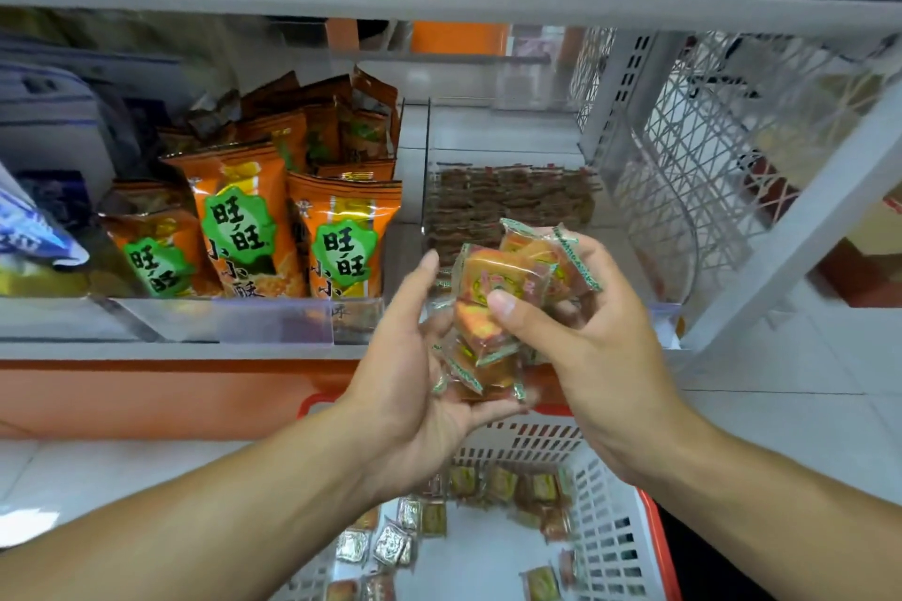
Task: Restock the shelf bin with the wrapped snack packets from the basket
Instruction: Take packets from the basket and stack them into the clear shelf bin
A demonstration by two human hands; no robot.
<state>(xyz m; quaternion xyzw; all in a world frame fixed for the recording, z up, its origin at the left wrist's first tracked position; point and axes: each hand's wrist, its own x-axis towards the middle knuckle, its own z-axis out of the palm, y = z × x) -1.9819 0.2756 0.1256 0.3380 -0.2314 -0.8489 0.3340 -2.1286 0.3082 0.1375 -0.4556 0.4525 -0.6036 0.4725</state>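
both hands [512, 347] holding snack packets [498, 303], above basket [610, 527], before shelf bin [507, 205]

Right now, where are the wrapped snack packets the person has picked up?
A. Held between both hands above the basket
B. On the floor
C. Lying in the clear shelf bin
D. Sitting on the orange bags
A: the snack packets are cupped by the left hand and gripped by the right hand, above the basket.
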